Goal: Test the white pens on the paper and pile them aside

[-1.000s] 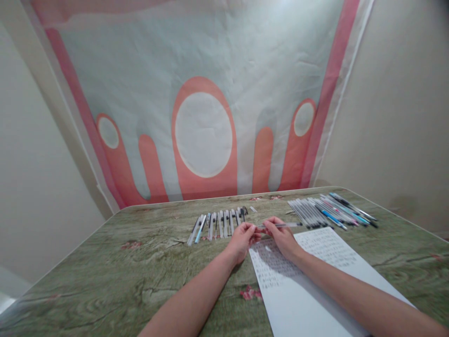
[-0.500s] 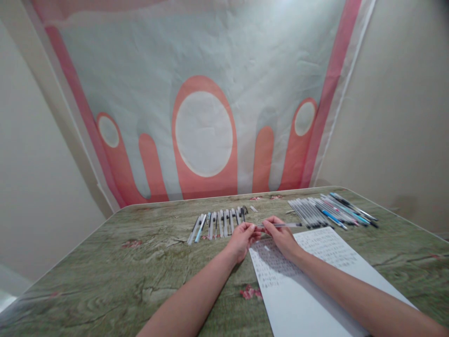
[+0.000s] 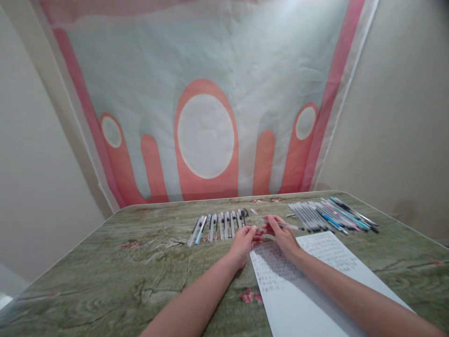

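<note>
My right hand (image 3: 282,236) is closed around a clear pen (image 3: 291,226) with a dark end pointing right. The pen lies nearly level above the top of the written sheet. Just to its left, my left hand (image 3: 243,243) has thumb and fingers pinched together; whatever is between them, if anything, is too small to make out. A narrow gap separates the fingertips of the two hands. Beneath my right hand and forearm lies a white sheet of paper (image 3: 294,299) with rows of handwriting on its upper part.
Beyond my left hand, a row of pens and pen parts (image 3: 215,226) lies side by side. At the right, a larger spread of pens (image 3: 329,215), mostly clear, some blue or black, rests near the paper. A small pale piece (image 3: 254,211) lies at the back of the wood-patterned table (image 3: 140,281).
My right fingers have drawn slightly away from the left fingertips, opening a gap. The pen has tilted, its left end higher and its dark end lower. My left hand stays almost in place.
</note>
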{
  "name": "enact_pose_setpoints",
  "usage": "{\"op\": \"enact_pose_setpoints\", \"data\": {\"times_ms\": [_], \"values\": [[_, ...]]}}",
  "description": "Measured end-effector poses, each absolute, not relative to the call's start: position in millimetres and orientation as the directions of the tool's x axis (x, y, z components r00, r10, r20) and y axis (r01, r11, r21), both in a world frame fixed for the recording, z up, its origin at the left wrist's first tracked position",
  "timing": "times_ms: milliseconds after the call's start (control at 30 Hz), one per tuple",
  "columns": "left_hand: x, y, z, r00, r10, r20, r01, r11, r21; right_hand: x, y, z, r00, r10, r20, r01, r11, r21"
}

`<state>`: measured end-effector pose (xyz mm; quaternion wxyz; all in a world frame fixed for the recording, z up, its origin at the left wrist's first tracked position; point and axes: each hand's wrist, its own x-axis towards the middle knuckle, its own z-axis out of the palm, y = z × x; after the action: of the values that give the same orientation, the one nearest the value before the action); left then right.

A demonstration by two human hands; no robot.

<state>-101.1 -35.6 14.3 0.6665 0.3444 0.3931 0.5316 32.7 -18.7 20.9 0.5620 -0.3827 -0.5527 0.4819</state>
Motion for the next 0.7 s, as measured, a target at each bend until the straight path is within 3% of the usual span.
{"op": "enact_pose_setpoints", "data": {"times_ms": [67,167,300,400,567,700], "values": [[-100,-35,13,0.127,0.980,-0.151,-0.417,0.191,0.888,35,-1,19,-0.070,0.963,0.261,-0.078,0.256,-0.964],[-100,-35,13,0.144,0.977,-0.157,-0.407,0.203,0.890,36,35,14,-0.117,0.937,0.329,0.134,0.343,-0.930],[-102,-34,13,0.158,0.973,-0.170,-0.403,0.221,0.888,23,74,4,-0.148,0.882,0.447,0.450,0.462,-0.764],[-103,-33,12,0.164,0.970,-0.181,-0.408,0.234,0.883,10,86,-3,-0.129,0.869,0.478,0.572,0.459,-0.680],[-104,-32,10,0.162,0.968,-0.190,-0.441,0.244,0.864,7,79,-10,-0.070,0.870,0.489,0.597,0.429,-0.678],[-103,-32,10,0.052,0.992,-0.118,-0.448,0.129,0.885,15,51,0,-0.031,0.861,0.508,0.386,0.479,-0.788]]}}
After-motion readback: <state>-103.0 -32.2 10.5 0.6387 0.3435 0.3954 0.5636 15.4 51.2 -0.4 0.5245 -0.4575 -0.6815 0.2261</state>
